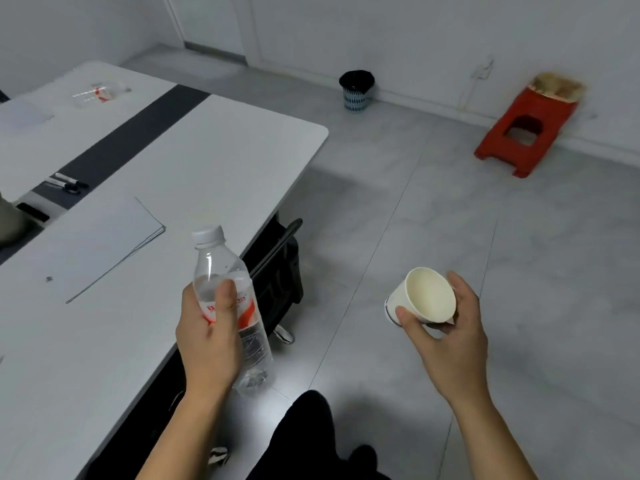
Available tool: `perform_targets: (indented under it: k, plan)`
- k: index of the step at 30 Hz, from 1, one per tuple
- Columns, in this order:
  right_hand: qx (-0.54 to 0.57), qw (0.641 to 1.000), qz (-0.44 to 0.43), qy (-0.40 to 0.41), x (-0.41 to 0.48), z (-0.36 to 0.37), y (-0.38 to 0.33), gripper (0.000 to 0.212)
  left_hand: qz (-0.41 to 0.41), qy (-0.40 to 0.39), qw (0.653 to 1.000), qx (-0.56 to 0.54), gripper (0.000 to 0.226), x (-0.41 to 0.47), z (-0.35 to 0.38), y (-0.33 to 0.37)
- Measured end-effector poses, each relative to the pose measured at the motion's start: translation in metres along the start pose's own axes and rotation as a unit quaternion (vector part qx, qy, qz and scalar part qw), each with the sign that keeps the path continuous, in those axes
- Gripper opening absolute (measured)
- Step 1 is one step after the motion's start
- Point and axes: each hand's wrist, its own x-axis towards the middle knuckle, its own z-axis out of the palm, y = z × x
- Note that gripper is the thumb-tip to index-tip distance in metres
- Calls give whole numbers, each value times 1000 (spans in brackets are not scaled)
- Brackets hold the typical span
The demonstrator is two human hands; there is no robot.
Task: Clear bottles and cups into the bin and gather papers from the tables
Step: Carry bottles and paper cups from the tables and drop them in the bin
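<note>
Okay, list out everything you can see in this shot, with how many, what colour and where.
water bottle: one, clear with white cap and red label, in the left hand
paper cup: one, white, in the right hand
second bottle: one, clear with red label, on the far table; blurred
papers: one stack, white, on the near table
pens: a few, black, on the dark strip between the tables
tables: two, white, at left
bin: one, black liner, blue-and-white sides, on the floor by the far wall
stool: one, red, by the wall at right
chair: one, black, tucked under the near table
left hand: grips the water bottle
right hand: holds the paper cup
</note>
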Motion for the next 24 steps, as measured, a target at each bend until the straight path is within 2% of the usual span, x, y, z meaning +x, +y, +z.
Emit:
perform_targets:
  k: [6,10,14,19,24]
  plan:
    - [-20,999,38,-23,95,1,24,77,-45,-6,999,-20,61,38,93,2]
    - [-54,998,31,-30,199,7,27,78,-63,-5,997,-34,60,98,186,8]
    - [-69,997,19,-31,321,10,-2,79,-83,-3,995,-49,41,181,271,40]
    - [-41,999,-8,4,456,13,-46,79,-38,-20,998,-56,51,288,365,109]
    - [-23,1000,-9,18,577,27,-44,79,-7,-54,997,-62,52,373,470,140]
